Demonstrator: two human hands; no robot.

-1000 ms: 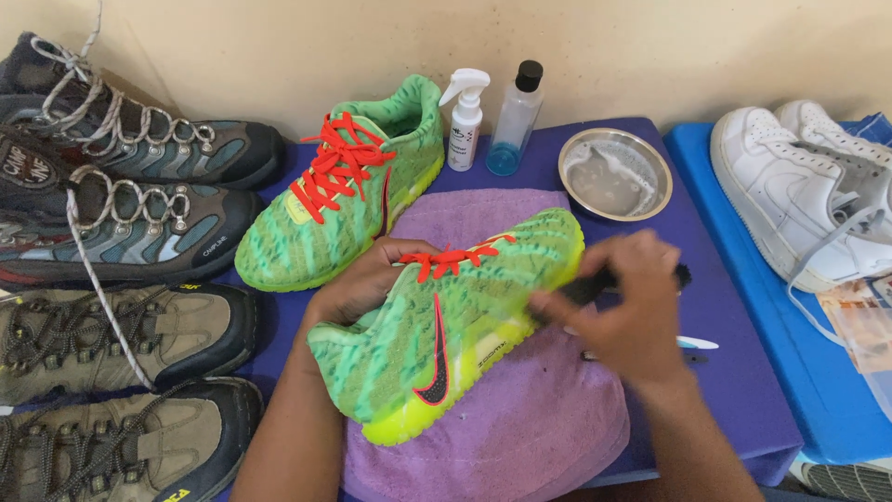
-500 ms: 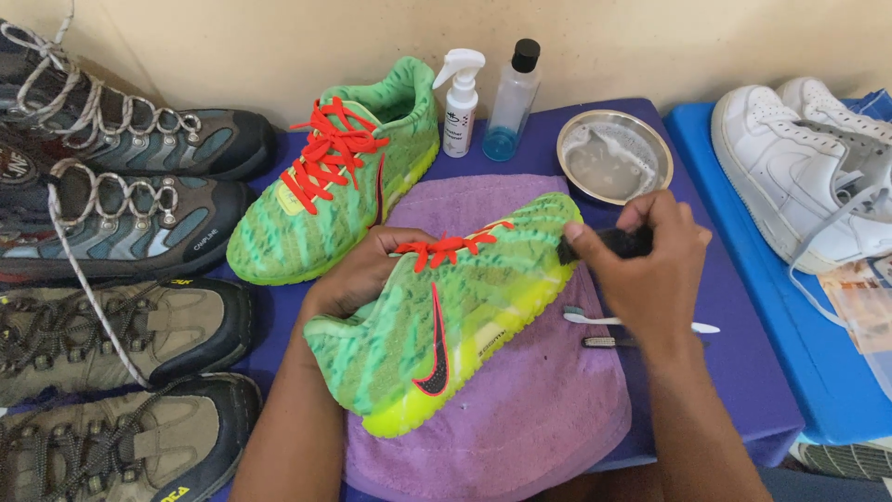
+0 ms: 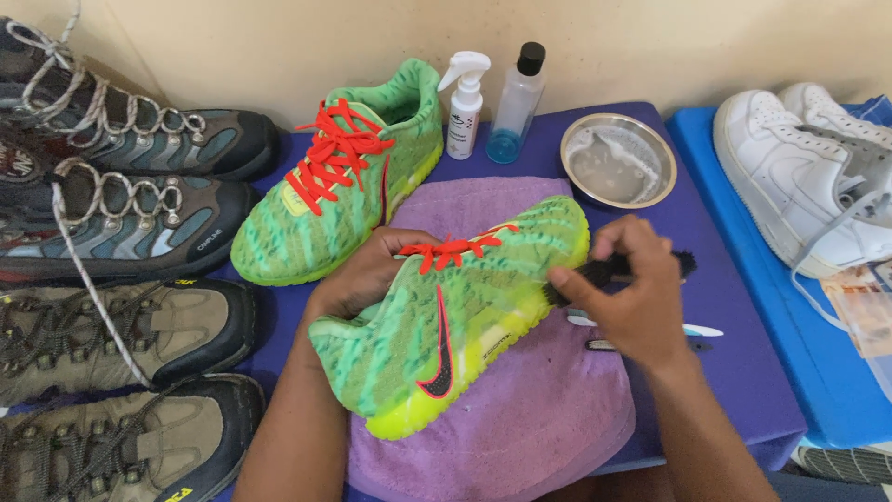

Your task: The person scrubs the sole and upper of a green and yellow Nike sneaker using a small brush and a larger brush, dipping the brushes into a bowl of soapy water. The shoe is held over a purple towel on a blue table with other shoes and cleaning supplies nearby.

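Note:
A green sneaker (image 3: 455, 316) with orange laces and a yellow sole lies tilted on a purple towel (image 3: 530, 418). My left hand (image 3: 367, 274) is tucked into its opening and holds it up. My right hand (image 3: 632, 293) grips a black brush (image 3: 604, 271) whose bristle end rests against the shoe's side near the toe. The matching green sneaker (image 3: 339, 186) stands behind, on the blue mat.
A metal bowl of soapy water (image 3: 618, 160), a white spray bottle (image 3: 463, 104) and a clear bottle (image 3: 517, 104) stand at the back. Hiking boots (image 3: 121, 214) line the left. White sneakers (image 3: 808, 177) sit on a blue surface at right. A toothbrush (image 3: 697, 329) lies by the towel.
My right hand has moved the brush back down along the shoe's side from the toe, a back-and-forth scrubbing stroke. My left hand keeps holding the shoe.

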